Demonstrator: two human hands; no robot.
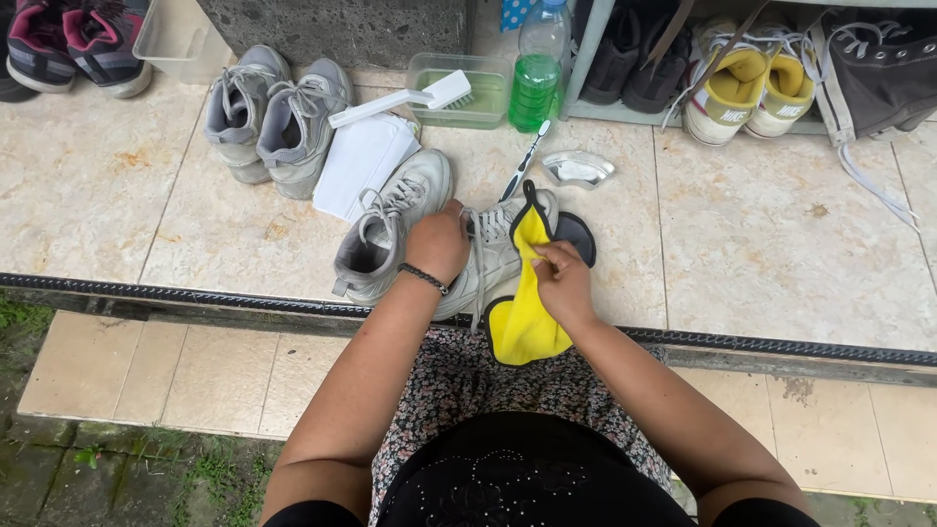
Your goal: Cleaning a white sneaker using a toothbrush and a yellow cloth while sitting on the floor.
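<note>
From the head camera, the left hand (438, 244) lies curled over the top of a light grey sneaker (488, 259) that rests on the tiled floor (781, 254), its fingers pressed onto the laced upper and holding the shoe steady. The right hand (563, 280) sits just at 3 o'clock of that shoe, pinching a yellow cloth with black edging (524, 322) between thumb and fingers; the cloth drapes from the sneaker's tongue down toward the person's lap. A matching sneaker (390, 229) lies touching at 9 o'clock of the held shoe. At 12 o'clock, a toothbrush (527, 161) rests on the tiles, with a small silvery dish (578, 170) beside it at 3 o'clock. Farther toward 12 o'clock stand a clear tub (459, 98) with a white scrub brush (400, 101) across it and a bottle of green liquid (538, 68). A folded white cloth (361, 164) lies at 11 o'clock, next to a pair of grey shoes (276, 115).
</note>
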